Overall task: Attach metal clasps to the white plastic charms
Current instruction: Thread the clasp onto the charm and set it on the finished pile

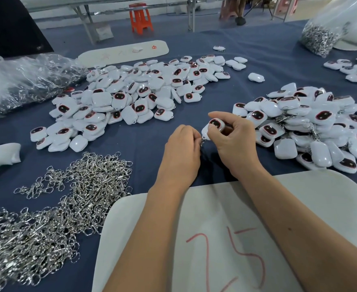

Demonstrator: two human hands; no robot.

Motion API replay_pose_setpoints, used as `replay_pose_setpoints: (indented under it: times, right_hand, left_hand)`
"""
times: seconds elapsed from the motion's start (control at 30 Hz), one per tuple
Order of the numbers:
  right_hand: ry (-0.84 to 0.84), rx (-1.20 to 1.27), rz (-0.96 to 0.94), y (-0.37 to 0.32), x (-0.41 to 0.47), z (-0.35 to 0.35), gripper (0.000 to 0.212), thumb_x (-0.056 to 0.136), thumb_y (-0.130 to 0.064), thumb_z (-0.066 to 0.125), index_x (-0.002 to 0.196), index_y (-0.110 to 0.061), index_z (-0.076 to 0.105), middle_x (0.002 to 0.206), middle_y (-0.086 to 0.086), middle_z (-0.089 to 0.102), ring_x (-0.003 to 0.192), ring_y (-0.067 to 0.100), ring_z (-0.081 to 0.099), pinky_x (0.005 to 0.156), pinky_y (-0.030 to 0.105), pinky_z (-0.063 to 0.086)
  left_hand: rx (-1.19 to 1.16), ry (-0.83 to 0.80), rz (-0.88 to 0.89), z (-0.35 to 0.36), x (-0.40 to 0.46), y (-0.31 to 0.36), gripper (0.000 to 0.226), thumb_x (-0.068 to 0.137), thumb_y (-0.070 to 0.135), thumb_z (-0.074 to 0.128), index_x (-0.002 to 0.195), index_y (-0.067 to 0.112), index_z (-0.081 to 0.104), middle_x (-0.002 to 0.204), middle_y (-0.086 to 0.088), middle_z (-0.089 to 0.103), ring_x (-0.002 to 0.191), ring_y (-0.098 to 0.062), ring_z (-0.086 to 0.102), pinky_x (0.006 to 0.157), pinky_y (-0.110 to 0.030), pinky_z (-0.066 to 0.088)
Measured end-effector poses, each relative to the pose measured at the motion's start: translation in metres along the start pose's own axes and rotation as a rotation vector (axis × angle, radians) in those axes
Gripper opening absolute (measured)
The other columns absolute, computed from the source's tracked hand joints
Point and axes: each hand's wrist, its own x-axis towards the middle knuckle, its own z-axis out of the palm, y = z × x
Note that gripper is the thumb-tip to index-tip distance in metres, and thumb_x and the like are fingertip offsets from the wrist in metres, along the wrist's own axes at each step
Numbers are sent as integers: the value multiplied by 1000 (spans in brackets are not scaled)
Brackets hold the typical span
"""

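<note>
We see glossy white plastic charms (131, 95) with dark shiny faces, bright silver metal clasps (47, 207), matt navy cloth tablecloth (152, 148), crinkled clear plastic bags (26, 81).

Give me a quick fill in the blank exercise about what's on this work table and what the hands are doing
1. The right hand holds one white ____.
2. The left hand pinches a metal ____ beside it.
3. The loose clasp pile lies to the person's ____.
4. Red marker on the white board reads ____.

Missing words: charm; clasp; left; 25
</note>
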Motion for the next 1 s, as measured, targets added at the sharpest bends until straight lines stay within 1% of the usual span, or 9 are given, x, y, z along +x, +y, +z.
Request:
replay_pose_setpoints:
  times: [0.17,0.3,0.37,0.43,0.5,0.63,0.83,0.9,1.0]
  right_hand:
    - [12,14,20,0,-1,-1,25,89,-8,69,112,-13,78,82,-13,72,71,-3,63,73,13,50]
    - [28,58,36,-1,-2,-1,21,88,-9,70,106,-15,78,85,-10,74,72,-3,65,72,11,48]
    - [31,114,64,-1,-2,-1,17,89,-10,70,103,-17,77,80,-7,74,67,4,64,68,15,50]
    - [14,209,107,-3,-2,-1,15,91,-11,68,102,-18,76,68,-5,69,56,11,59,60,20,49]
    - [3,301,132,-3,-1,-3,14,94,-9,67,104,-14,75,64,-5,67,51,12,55,56,20,48]
    - [-20,453,202,-2,2,-5,11,97,-5,66,103,-9,75,66,-4,68,51,10,54,53,18,47]
    - [-128,594,271,0,6,-5,11,99,-4,66,104,-8,75,75,1,71,56,11,58,52,20,46]
    - [-130,616,278,2,7,-5,10,98,-5,68,106,-6,75,75,1,71,57,11,57,53,20,45]
    - [-140,620,284,5,7,-6,12,98,-6,69,108,-3,74,73,2,70,56,12,56,52,20,44]
  left_hand:
    - [86,-14,-48,4,0,5,13,103,14,45,93,17,52,103,0,53,89,-26,52,80,-48,48]
    - [116,20,-88,8,2,5,14,100,11,45,91,19,51,103,1,53,88,-26,52,76,-45,47]
    - [46,88,-62,8,2,3,13,101,13,49,90,17,54,99,2,55,86,-22,53,76,-41,45]
    - [-66,168,8,7,3,0,10,100,11,55,91,14,58,96,1,59,85,-16,53,77,-37,46]
    - [-151,214,76,5,4,-3,5,98,10,60,95,13,63,96,3,63,88,-14,56,78,-33,48]
    - [-221,203,87,4,6,-6,12,91,10,68,100,18,68,100,10,68,98,-10,63,79,-27,53]
    - [-335,283,50,3,7,-7,9,90,8,72,91,17,73,86,14,73,85,-7,69,75,-16,52]
    - [-394,275,35,1,6,-5,13,90,6,72,97,17,74,88,14,74,85,-7,71,78,-16,53]
    - [-430,259,11,0,6,-4,13,91,5,72,98,15,76,86,10,76,83,-10,72,81,-26,58]
